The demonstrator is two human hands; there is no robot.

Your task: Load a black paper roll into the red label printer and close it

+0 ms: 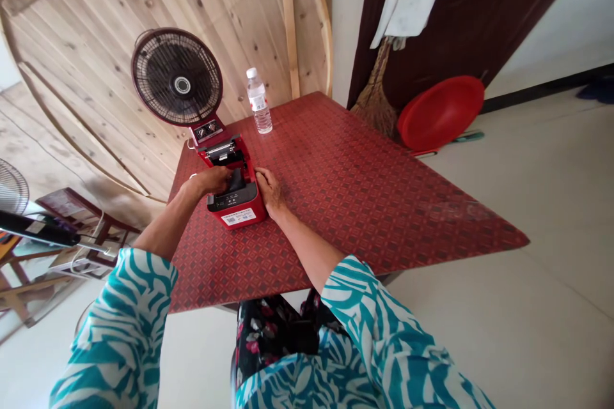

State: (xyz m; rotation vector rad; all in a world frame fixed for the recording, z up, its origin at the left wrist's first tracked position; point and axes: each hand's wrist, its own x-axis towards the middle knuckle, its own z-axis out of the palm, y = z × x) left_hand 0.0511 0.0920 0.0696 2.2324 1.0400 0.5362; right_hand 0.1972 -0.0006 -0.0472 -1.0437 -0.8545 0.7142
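Note:
A red and black label or receipt printer (240, 211) sits near the left side of the table, its lid (223, 152) raised toward the fan. My left hand (213, 180) reaches into the open compartment from the left, fingers bent and partly hidden. Against those fingers is a soft-looking black piece (235, 180), whose kind I cannot make out. My right hand (271, 190) grips the printer's right side wall, thumb side near the compartment's rim. A white label with printed codes is stuck on the printer's front.
Behind the printer stands a dark red fan (177, 80) with control knobs. A water bottle (259, 102) is upright on the red patterned table (364, 198). Beyond the table are a straw broom (377, 92) and a red basin (441, 112). A chair-like wooden frame (22, 294) is at left.

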